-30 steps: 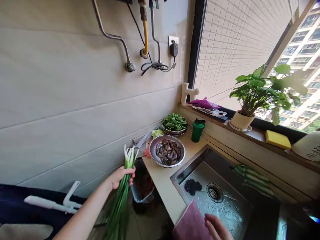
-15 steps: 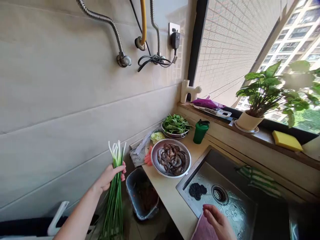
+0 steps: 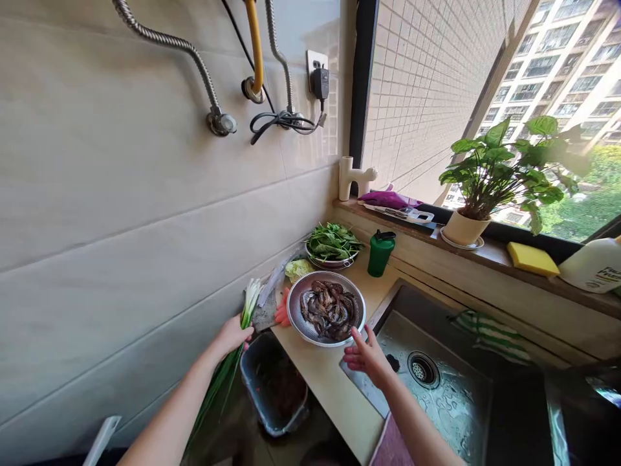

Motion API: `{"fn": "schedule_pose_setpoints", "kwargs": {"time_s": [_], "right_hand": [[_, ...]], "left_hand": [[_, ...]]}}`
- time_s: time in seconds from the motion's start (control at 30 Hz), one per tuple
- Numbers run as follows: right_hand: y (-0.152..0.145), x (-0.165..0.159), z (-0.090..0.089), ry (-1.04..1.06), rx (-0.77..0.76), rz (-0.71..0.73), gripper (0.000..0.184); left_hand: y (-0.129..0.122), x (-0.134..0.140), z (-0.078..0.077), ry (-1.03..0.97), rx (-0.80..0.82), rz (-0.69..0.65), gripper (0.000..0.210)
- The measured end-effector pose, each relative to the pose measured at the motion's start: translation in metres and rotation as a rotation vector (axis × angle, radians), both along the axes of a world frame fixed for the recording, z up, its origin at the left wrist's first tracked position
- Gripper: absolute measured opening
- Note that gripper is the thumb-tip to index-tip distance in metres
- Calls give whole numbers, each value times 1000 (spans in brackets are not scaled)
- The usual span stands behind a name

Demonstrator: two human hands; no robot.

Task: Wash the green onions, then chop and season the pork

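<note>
A bunch of green onions [image 3: 250,303] is gripped in my left hand [image 3: 233,336], white ends up and the long green leaves hanging down to the lower left. Over the front edge of the sink, my right hand [image 3: 366,355] is open with fingers spread and holds nothing. Its fingertips are close to the rim of a metal colander [image 3: 297,323]; whether they touch it I cannot tell. Dark raw shrimp [image 3: 330,309] lie in the colander, which stands on the counter [image 3: 323,375].
Below the counter edge stands a lined bin [image 3: 274,388]. Behind the colander are a bowl of leafy greens [image 3: 334,243] and a green shaker bottle [image 3: 381,254]. The sink [image 3: 446,414] is at right, with a purple cloth [image 3: 392,446] at its front. A potted plant [image 3: 466,226] stands on the sill.
My left hand has moved the green onions rightward, closer to the counter, tilting them. My right hand has risen from beside the purple cloth toward the colander, its fingers spreading.
</note>
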State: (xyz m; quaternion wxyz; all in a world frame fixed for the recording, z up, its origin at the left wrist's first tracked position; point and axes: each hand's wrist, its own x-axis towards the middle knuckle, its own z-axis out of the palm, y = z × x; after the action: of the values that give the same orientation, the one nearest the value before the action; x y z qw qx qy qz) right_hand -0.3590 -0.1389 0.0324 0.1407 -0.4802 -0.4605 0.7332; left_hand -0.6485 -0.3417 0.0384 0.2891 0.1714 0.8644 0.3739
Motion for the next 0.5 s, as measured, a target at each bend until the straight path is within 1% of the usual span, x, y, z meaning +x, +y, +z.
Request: {"fn": "schedule_pose_setpoints", "kwargs": {"time_s": [0.1,0.2,0.27,0.37,0.43,0.5], "right_hand": [[3,-30,4,-10,-40,-19,50],[5,-35,5,-18,-33,-62,33],[7,-27,10,-3,-45,-72,25],[15,-8,26,36,-46,-80,20],[23,4,40,65,-27,-92,20],[30,15,52,97,-4,-130,23]], "left_hand": [[3,11,3,-100,84,-10,20],[1,20,4,-190,138,19,22],[1,22,4,-221,150,35,23],[9,25,0,-256,149,29,25],[22,29,-5,-264,146,8,27],[42,34,-11,-249,158,-7,31]]}}
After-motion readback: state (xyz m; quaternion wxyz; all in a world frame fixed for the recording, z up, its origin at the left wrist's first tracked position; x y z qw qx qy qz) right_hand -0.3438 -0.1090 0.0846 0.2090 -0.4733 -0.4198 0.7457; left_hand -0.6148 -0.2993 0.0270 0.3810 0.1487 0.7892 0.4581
